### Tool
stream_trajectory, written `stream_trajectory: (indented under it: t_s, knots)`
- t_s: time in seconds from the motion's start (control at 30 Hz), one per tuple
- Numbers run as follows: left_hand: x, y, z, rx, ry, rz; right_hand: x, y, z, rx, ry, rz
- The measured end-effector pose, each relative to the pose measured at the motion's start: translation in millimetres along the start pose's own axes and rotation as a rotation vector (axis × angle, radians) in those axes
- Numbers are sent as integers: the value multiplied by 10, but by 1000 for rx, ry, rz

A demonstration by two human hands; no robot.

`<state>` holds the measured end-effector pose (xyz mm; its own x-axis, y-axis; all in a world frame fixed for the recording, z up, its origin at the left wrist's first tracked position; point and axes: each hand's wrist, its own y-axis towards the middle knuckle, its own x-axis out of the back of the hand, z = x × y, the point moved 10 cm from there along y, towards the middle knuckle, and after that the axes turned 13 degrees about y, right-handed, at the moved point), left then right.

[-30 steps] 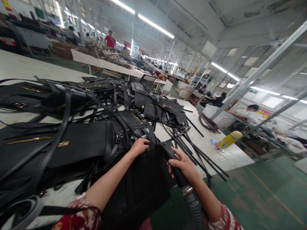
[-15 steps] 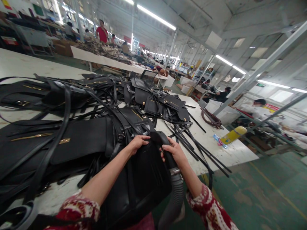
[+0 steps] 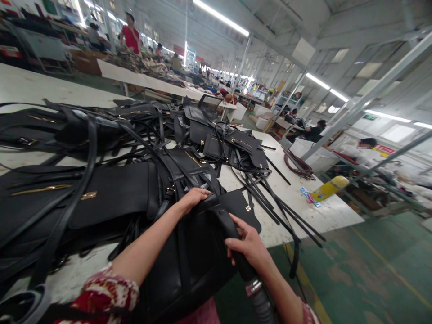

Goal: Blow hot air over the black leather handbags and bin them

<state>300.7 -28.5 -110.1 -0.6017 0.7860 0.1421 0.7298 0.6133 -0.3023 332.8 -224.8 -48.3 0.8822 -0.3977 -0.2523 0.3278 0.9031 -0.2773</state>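
The left hand's [image 3: 194,199] fingers pinch the bag [image 3: 202,261] at the worktop's [image 3: 337,213] near edge; the right hand's [image 3: 249,243] curl round the nozzle [image 3: 227,224]. A loosened pinch could let the bag slip.

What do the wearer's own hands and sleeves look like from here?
Left hand and right hand wear no gloves. The left sleeve is red with a cream-white pattern, ending on the forearm; the right sleeve, partly visible, looks matching.
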Motion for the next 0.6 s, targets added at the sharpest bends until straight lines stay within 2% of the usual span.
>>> stream_trajectory:
  t_s: [0.13,0.23,0.33,0.5,0.6]
  knots:
    - [-17,-40,24,9,-49,31,-47,315,75,57,25,28]
    - [-22,-80,16,7,-63,41,41,499,252,155,66,-41]
    - [-30,-101,-6,4,-69,51,146,487,391,230,99,-108]
    - [-28,-78,2,7,-69,49,96,440,264,109,133,-34]
    - [-10,-83,12,14,-57,29,120,517,292,164,125,-72]
